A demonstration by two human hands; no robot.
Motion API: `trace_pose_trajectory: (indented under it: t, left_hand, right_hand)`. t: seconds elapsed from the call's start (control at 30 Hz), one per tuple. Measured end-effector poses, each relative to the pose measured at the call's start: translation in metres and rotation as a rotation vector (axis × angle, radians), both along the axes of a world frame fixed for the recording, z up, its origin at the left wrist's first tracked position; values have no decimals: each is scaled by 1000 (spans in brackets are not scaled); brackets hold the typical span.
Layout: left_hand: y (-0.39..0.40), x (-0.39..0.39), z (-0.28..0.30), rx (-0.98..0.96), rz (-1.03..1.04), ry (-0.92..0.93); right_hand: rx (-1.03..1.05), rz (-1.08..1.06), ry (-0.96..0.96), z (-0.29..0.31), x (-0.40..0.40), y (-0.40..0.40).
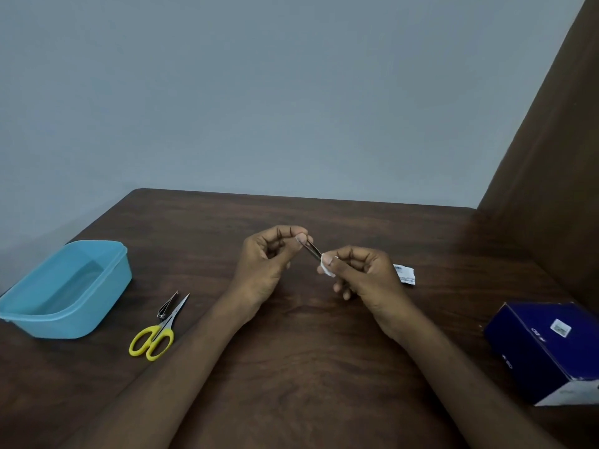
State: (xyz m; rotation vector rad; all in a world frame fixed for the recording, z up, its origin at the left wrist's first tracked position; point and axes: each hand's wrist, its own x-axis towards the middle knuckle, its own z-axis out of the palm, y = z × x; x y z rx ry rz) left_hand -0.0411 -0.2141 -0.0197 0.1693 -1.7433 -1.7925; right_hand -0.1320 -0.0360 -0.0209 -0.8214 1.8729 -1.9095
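Above the middle of the dark wooden table, my left hand pinches the upper end of a thin metal tool, likely tweezers, between thumb and fingertips. My right hand pinches a small white wipe wrapped around the tool's lower end. The tool slants down to the right between the two hands. Part of the wipe is hidden under my right thumb.
A light blue plastic tub stands at the left edge. Yellow-handled scissors and a nail clipper lie beside it. A torn white sachet lies behind my right hand. A dark blue box sits at the right.
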Motion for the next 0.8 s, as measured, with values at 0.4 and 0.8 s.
trace_pose_trajectory:
  t: [0.4,0.8]
  left_hand:
    - [3,3,-1,-202,-27,-56]
    - [7,3,-11,-569,-121,-294]
  right_hand:
    - [-22,-51,83,-2,2,-3]
    - [-196,-326,-100,-9,-7,-10]
